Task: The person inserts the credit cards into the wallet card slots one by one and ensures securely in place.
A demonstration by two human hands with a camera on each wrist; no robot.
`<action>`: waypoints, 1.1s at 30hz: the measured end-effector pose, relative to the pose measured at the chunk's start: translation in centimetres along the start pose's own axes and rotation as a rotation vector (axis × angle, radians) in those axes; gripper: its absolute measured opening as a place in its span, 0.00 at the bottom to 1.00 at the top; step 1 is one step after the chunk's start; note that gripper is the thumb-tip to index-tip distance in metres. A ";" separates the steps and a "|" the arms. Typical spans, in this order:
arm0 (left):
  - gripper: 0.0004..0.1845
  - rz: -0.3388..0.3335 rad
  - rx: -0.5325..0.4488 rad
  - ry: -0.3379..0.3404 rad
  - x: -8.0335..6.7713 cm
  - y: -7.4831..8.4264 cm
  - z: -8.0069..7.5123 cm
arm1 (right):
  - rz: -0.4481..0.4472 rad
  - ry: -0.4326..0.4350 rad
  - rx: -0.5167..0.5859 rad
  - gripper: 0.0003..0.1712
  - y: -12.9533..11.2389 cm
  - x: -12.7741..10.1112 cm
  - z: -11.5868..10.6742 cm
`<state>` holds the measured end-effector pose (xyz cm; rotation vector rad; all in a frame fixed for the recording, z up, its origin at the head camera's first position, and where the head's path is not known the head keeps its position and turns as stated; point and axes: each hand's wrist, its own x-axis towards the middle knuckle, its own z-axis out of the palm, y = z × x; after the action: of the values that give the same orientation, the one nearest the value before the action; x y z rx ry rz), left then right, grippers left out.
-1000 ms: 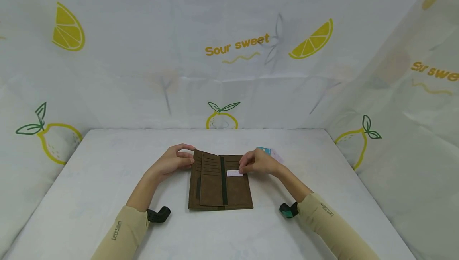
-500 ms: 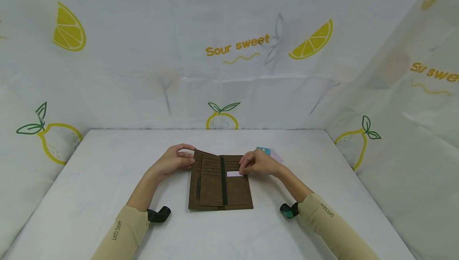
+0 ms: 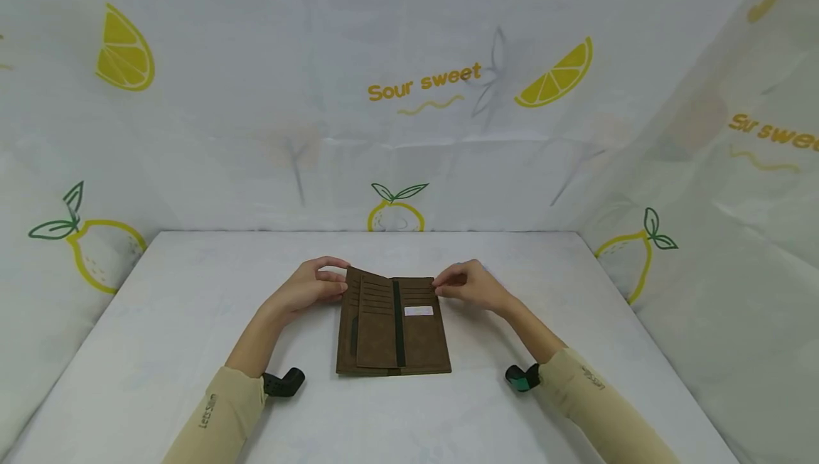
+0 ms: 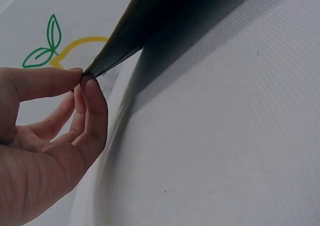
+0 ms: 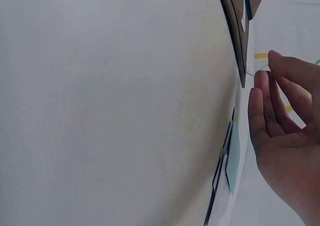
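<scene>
On the white counter (image 3: 192,322) I see the brown wallet (image 3: 392,332) lying open at centre, my left hand (image 3: 307,290) holding its raised left flap in a narrow pinch grip, my right hand (image 3: 473,286) loose and holding nothing beside its far right corner, a white card (image 3: 419,311) tucked inside.

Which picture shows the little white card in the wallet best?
The head view: the white card lies tucked in the open wallet, seen whole from above. The left wrist view shows only the wallet's edge, no card. The right wrist view shows the wallet edge-on; the card cannot be made out.
</scene>
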<state>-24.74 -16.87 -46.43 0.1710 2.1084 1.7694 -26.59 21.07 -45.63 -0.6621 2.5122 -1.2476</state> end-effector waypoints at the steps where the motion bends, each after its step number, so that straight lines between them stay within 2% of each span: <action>1: 0.27 0.002 -0.001 0.000 0.0 0.0 0.0 | 0.009 0.018 0.006 0.10 0.1 0.0 -0.2; 7: 0.26 0.003 -0.008 -0.002 -0.1 0.1 0.0 | 0.060 0.118 -0.025 0.13 1.1 -0.5 -1.5; 15: 0.26 0.012 -0.004 -0.002 0.0 -0.1 -0.1 | 0.154 0.287 -0.147 0.20 2.9 -1.2 -3.1; 24: 0.26 0.006 -0.009 0.000 0.0 0.0 -0.1 | 0.270 0.307 -0.238 0.26 3.7 -1.4 -3.8; 33: 0.26 0.009 -0.004 0.002 0.0 -0.1 -0.1 | 0.275 0.304 -0.330 0.29 3.8 -1.5 -4.0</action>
<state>-24.75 -16.99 -46.54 0.1774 2.1090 1.7792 -28.00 26.55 -46.23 -0.1843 2.9696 -0.9027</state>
